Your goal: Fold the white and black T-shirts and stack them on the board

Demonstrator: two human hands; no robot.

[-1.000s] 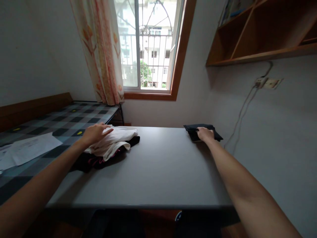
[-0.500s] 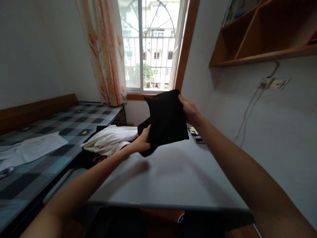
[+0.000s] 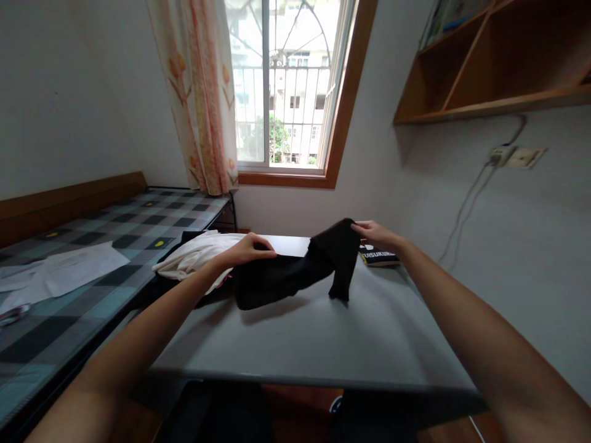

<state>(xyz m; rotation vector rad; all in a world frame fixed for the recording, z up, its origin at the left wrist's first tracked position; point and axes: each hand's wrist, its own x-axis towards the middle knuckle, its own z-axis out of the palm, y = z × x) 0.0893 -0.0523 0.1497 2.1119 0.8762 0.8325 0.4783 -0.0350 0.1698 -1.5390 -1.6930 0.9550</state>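
Note:
A black garment (image 3: 286,277) is stretched sideways over the white table (image 3: 295,351); its exact kind cannot be made out. My left hand (image 3: 252,249) pinches its upper edge near the left end, thumb and fingers closed on the cloth. At the right end, my right hand (image 3: 373,234) grips a raised corner between thumb and fingers. From that corner a narrow flap of the cloth hangs down towards the tabletop. Behind my left hand lies a heap of white clothing (image 3: 194,258) with dark cloth under it.
A black printed package or book (image 3: 379,255) lies by my right hand at the table's far right. On the left is a bed with a checked sheet (image 3: 115,215) and papers (image 3: 69,274). A wooden shelf (image 3: 489,104) and a socket with cables (image 3: 501,157) are on the right wall.
The black garment has come down from in front of the window and is spread wider. My hands have moved apart, the left one leftward and the right one downward and slightly right.

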